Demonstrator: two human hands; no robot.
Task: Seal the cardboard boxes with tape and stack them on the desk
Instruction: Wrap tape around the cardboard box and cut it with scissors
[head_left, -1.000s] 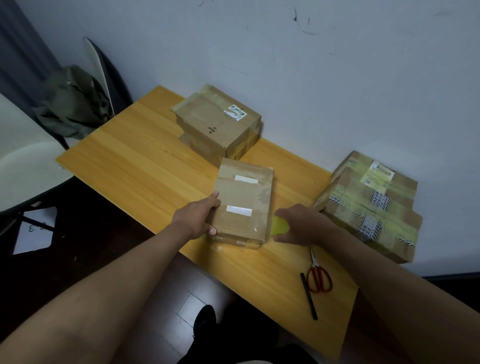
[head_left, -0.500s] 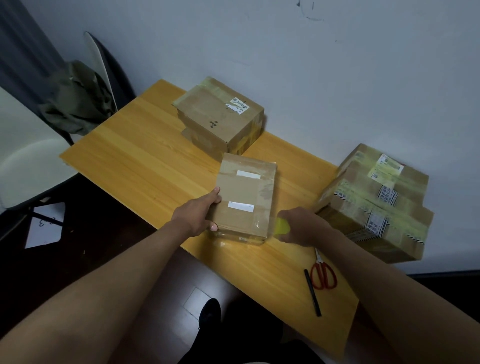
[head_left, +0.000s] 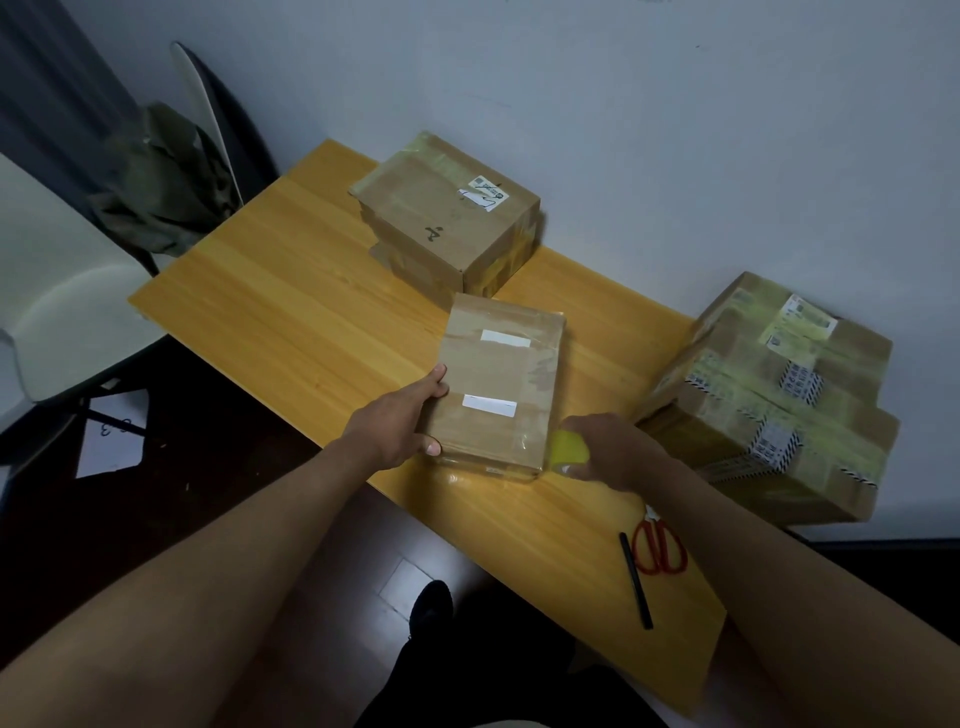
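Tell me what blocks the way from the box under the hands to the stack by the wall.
Nothing visible. The box, held by the left hand, lies just in front of the stack; only bare desk lies between. The right hand holds tape beside it.

A person is standing at a wooden desk (head_left: 291, 312) set against a pale wall. The left hand (head_left: 395, 426) is gripping the left edge of a flat box (head_left: 498, 384) lying near the desk's front edge, thumb on top beside two white labels. The right hand (head_left: 608, 452) is holding a yellow tape roll (head_left: 567, 451) against the box's near right corner. A stack of boxes (head_left: 447, 218) is sitting behind it by the wall, and a taped stack (head_left: 769, 395) is resting at the right end. Red scissors (head_left: 661, 545) and a black pen (head_left: 636, 579) are lying side by side near the right forearm. A white chair (head_left: 67, 312) is standing left of the desk, with green cloth (head_left: 161, 187) draped on another behind it.
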